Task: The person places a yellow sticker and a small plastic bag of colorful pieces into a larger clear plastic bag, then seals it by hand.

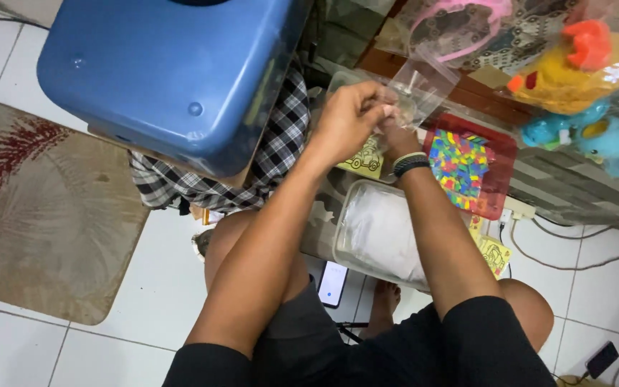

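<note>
I sit on a white tiled floor (145, 287), knees apart. My left hand (349, 122) pinches the edge of a small clear plastic bag (424, 89), held up over the floor in front of me; my right hand (395, 136), partly hidden behind the left, grips the same bag from below. Between my legs lies a clear plastic tub (377, 233), a phone (332, 283) near its corner. A blue bin (170, 72) rests on checked cloth (274, 158) at the left beside a beige mat (37, 215). A red tray of coloured tiles (467, 161) lies beyond the tub.
</note>
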